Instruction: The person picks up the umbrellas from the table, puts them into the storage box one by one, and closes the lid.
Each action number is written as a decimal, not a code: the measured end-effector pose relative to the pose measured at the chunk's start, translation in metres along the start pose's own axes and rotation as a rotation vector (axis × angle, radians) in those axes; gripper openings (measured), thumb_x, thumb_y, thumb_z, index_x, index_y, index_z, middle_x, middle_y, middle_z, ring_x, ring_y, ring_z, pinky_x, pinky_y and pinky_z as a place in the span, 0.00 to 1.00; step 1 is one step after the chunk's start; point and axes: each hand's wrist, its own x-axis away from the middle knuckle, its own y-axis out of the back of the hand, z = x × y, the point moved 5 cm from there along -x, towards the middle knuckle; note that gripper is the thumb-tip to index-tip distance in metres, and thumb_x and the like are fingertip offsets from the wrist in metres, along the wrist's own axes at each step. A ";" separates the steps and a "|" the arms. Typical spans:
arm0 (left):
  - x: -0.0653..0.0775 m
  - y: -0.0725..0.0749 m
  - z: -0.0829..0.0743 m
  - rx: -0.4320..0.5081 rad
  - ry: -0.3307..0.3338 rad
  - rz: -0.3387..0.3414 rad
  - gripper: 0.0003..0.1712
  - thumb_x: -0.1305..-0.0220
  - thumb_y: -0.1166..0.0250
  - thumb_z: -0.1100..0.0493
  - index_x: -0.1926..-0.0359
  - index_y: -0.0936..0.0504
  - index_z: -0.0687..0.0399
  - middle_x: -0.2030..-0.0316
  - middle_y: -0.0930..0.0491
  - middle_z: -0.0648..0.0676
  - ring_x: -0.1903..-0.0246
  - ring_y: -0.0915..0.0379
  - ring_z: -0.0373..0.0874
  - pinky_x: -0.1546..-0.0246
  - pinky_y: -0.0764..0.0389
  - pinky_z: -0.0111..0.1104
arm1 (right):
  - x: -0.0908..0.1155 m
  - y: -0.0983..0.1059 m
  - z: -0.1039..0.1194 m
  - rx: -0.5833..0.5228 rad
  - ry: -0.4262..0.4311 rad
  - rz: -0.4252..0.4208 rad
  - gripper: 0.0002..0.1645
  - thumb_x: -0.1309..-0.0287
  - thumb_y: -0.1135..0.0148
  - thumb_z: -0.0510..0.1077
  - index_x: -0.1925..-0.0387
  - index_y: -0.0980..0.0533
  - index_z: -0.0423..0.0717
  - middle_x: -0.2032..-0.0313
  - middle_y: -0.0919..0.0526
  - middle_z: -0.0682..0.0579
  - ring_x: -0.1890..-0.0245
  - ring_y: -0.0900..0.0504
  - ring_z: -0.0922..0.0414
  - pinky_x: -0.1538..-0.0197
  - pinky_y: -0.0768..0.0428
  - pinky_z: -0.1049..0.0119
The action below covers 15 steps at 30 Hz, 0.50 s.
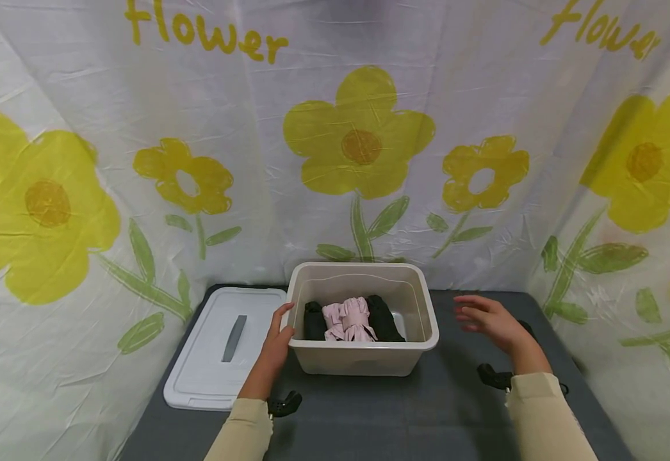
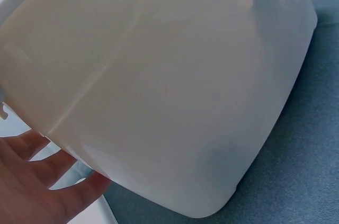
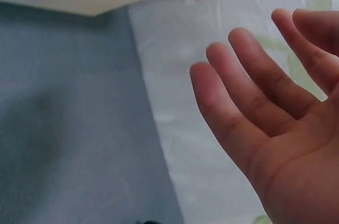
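A beige plastic storage bin (image 1: pixel 358 360) stands on the dark table. Inside it, a pink rolled fabric bundle (image 1: pixel 349 319) lies between two black bundles, one on the left (image 1: pixel 314 321) and one on the right (image 1: pixel 384 317). My left hand (image 1: pixel 274 346) is at the bin's left side, fingertips right at the rim. In the left wrist view its fairly straight fingers (image 2: pixel 74 192) lie along the outer wall, partly behind the bin's edge. Apart from the bin, to its right, my right hand (image 1: pixel 493 323) hovers with loosely bent, spread fingers and holds nothing.
A white lid (image 1: pixel 196 371) with a grey handle (image 1: pixel 234 338) lies flat left of the bin, partly behind my left forearm. A white curtain (image 1: pixel 266 211) printed with yellow flowers hangs around the back and sides of the table (image 1: pixel 427 416).
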 end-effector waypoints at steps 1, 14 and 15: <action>0.000 0.000 0.000 0.001 0.001 0.001 0.34 0.35 0.56 0.67 0.28 0.45 0.49 0.28 0.49 0.65 0.34 0.45 0.63 0.38 0.41 0.60 | 0.002 0.001 -0.002 0.004 -0.006 -0.013 0.31 0.28 0.53 0.48 0.32 0.39 0.35 0.34 0.37 0.29 0.36 0.32 0.33 0.43 0.24 0.47; 0.000 0.000 0.000 0.002 -0.005 0.002 0.34 0.36 0.57 0.67 0.28 0.45 0.49 0.27 0.49 0.64 0.33 0.46 0.62 0.37 0.42 0.59 | 0.022 0.022 -0.040 0.059 -0.063 -0.128 0.31 0.27 0.57 0.48 0.30 0.42 0.34 0.31 0.43 0.30 0.32 0.41 0.34 0.40 0.28 0.44; -0.001 0.000 0.000 0.001 -0.004 0.002 0.34 0.36 0.57 0.67 0.28 0.45 0.49 0.27 0.49 0.64 0.33 0.46 0.62 0.37 0.42 0.60 | 0.024 0.024 -0.043 0.064 -0.068 -0.141 0.31 0.27 0.57 0.48 0.31 0.42 0.33 0.31 0.42 0.30 0.33 0.40 0.34 0.40 0.28 0.43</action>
